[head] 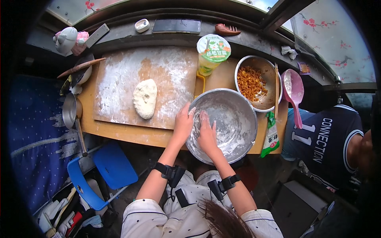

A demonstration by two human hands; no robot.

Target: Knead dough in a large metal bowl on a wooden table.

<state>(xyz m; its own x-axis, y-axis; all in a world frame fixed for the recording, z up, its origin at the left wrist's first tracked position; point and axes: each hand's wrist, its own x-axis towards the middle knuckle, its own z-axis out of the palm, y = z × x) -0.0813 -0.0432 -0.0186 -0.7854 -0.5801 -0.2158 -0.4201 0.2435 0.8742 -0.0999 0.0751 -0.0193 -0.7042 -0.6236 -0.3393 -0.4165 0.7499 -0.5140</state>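
Observation:
A large metal bowl point(235, 119), its inside streaked with flour, sits at the table's front edge. My left hand point(184, 120) grips its left rim, with floury fingertips and the thumb over the inner side. Inside the bowl, my right hand point(207, 135) rests by the left wall, fingers spread and dusted with flour; nothing is held in it. To the left, an oval lump of dough point(145, 99) lies on a flour-covered wooden board point(114, 89), apart from both hands.
Behind the bowl stands a sealed drink cup point(212, 52). At right are a bowl of orange-brown crumbly food point(253, 80) with chopsticks point(276, 92), a pink scoop point(294, 89) and a green-white packet point(271, 136). A saucepan point(70, 110) overhangs the left edge. Another person point(324, 139) is at right.

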